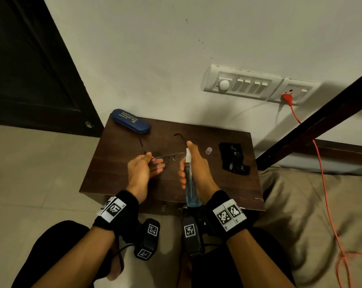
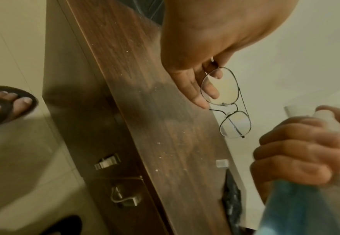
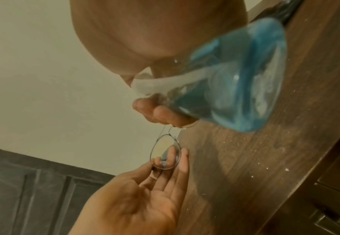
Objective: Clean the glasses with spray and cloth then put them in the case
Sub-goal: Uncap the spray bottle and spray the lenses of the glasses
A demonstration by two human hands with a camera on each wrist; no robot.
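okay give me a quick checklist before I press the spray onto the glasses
1. Glasses held: ok, the left hand pinches them at one lens edge, above the table.
2. Spray bottle gripped: ok, the right hand is wrapped round it with a finger on top of the pump.
3. Bottle cap off: ok, it lies on the table.
4. Nozzle aimed at a lens: cannot tell, the opening is not clearly shown.
5. Cloth ready: ok, it lies on the table to the right.
6. Case open for later: not ok, it is closed.
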